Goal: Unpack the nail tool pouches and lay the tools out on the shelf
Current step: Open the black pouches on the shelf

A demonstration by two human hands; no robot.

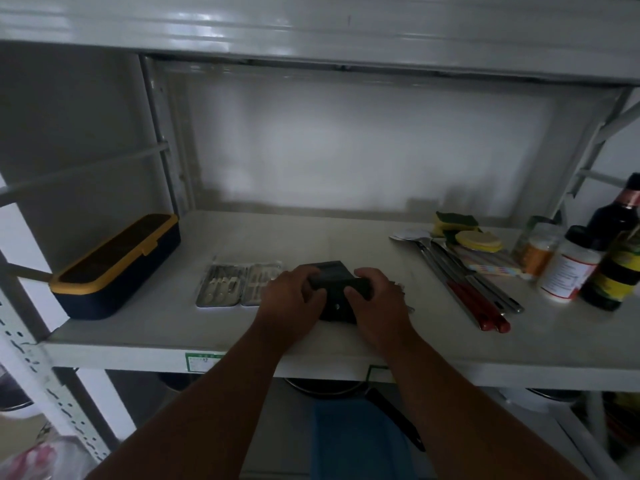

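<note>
A: Where's the black pouch (337,289)?
B: On the shelf (173,327), just right of an opened kit (239,284). Left hand (292,299) and right hand (375,299) both grip it.
A: Next?
B: Probably unfolding its flap.

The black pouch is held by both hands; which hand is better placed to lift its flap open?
Probably the right hand: its fingers curl over the black pouch at the flap edge, while the left hand can steady it.

Black pouch (334,278) at the shelf's (173,327) front edge — opened pouch (239,285), tools showing, just left.
</note>
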